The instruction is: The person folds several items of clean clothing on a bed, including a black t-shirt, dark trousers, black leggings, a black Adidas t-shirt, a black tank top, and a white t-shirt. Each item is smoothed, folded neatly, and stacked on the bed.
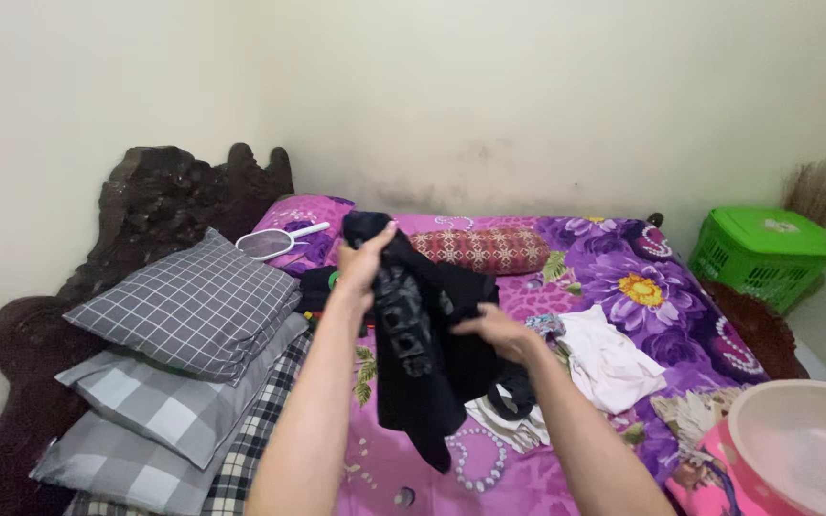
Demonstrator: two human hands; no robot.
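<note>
Bed: purple floral sheet (614,258), grey checked pillows (193,306) stacked left.
Left hand (363,263): grips black garment (423,354) aloft.
Right hand (494,330): pinches its middle.

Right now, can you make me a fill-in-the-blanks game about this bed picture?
1. Both hands hold up a ____ garment.
2. The basket by the wall is ____.
3. The pillows are stacked on the ____ side of the bed.
4. The left hand is ____ than the right hand.

Missing words: black; green; left; higher
</note>
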